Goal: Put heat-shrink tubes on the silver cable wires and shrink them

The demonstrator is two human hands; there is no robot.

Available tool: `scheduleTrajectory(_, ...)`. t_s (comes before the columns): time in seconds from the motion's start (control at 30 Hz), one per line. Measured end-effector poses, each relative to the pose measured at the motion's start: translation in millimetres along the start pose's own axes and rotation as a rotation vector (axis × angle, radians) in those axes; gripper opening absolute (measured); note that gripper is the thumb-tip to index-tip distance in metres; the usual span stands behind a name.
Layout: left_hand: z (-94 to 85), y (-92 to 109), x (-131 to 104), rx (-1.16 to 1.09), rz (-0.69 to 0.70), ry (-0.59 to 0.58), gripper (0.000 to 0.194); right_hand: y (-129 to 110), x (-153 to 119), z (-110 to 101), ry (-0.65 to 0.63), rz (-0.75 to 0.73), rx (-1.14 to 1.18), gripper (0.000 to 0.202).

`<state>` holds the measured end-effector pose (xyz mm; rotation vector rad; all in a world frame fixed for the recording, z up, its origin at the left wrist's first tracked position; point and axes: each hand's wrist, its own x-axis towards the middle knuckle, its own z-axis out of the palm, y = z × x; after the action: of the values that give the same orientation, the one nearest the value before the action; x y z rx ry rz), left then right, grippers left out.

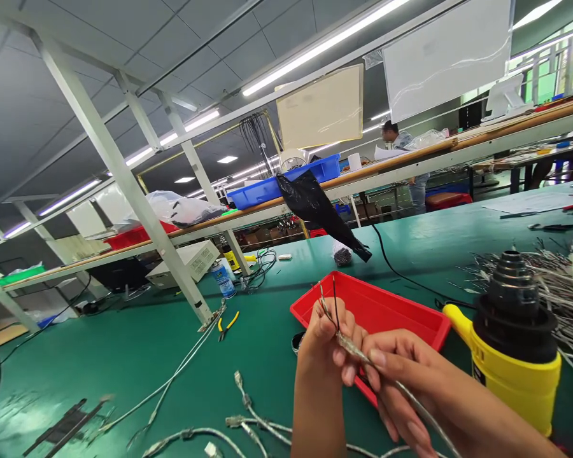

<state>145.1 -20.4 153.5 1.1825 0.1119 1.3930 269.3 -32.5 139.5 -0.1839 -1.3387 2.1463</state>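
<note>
Over the near edge of a red tray point(377, 299) my two hands hold one clear-jacketed, braided cable point(423, 407). My left hand point(329, 327) is closed, pinching its stripped end, where a dark wire and other thin wires stick up past the fingers. A little further down the jacket my right hand point(394, 369) grips it between thumb and fingers, and the rest trails off toward the bottom right. More cables with plugs point(239, 381) lie on the green tabletop point(191, 369) below and left of my hands.
A yellow heat gun point(516, 356) stands nozzle-up at right, before a heap of grey cables point(563, 292). Yellow-handled pliers point(228, 326) and a blue spray can point(223, 280) are at left. A black bag point(319, 210) hangs from the shelf. A person point(415, 165) stands beyond.
</note>
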Motion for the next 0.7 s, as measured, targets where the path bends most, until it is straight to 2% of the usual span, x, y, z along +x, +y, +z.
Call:
scheduleTrajectory(0.13, 1.4, 2, 0, -0.026, 0.031, -0.034, 0.046, -1, 0, -1, 0.007, -0.006, -0.004, 0.037)
scheduleTrajectory(0.3, 1.2, 4, -2, 0.058, 0.004, 0.058, 0.044, -4, 0, 0, 0.002, 0.002, -0.032, 0.038)
scheduleTrajectory(0.53, 1.4, 8, -3, 0.092, 0.015, 0.11, 0.037, -6, 1, -4, 0.016, -0.019, -0.01, 0.037)
scheduleTrajectory(0.7, 3.0, 17, -9, 0.273, -0.003, 0.233, 0.035, -8, -1, -7, 0.018, -0.035, 0.028, 0.036)
